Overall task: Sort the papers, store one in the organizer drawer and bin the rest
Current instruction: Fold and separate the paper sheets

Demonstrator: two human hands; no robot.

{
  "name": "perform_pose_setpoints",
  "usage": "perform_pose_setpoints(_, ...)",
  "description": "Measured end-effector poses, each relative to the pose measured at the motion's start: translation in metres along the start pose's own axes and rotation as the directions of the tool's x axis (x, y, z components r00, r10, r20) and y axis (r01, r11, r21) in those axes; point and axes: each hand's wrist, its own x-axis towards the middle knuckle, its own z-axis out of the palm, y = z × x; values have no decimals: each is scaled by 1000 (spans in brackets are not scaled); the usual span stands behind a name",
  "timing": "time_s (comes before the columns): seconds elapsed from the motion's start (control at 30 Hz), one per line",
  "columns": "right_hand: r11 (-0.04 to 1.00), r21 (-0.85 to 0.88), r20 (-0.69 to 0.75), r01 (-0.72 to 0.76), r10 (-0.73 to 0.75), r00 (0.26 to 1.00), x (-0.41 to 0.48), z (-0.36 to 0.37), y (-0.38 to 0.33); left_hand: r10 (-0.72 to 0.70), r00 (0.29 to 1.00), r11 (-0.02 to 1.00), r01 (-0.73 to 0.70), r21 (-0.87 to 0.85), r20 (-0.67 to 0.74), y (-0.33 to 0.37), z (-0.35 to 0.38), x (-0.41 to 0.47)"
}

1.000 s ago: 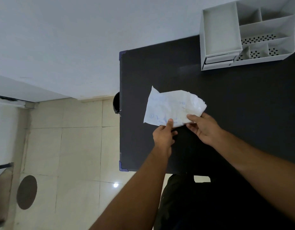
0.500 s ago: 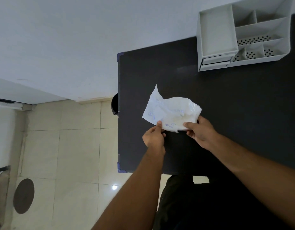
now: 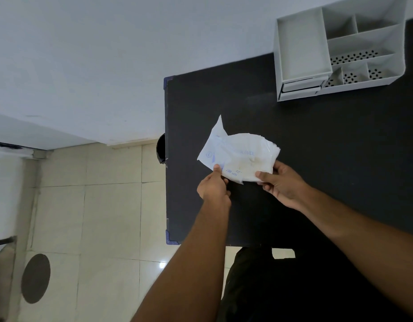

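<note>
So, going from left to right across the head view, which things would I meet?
Dark round patch on the floor, black bin, left hand, right hand, grey desk organizer. The papers span both hands.

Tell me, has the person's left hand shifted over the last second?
Yes. The left hand has slid leftward along the near edge of the papers, closer to the left edge of the black table.

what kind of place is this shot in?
Probably a small office or study room: a black desk against a plain wall, a grey desk organizer standing on it, handwritten papers, tiled floor.
</note>
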Motion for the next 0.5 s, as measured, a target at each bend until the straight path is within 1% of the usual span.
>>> perform_pose_setpoints(0.23,1000,-17,61,18,-17,998,-3,6,-8,17,999,1000,-17,1,-43,12,1,1)
perform_pose_setpoints(0.37,1000,-1,72,17,-17,997,-6,3,-10,56,997,998,-55,21,-52,16,2,0)
perform_pose_setpoints(0.5,1000,-4,52,14,-14,999,-5,2,-9,60,995,997,-56,43,-75,18,1,0)
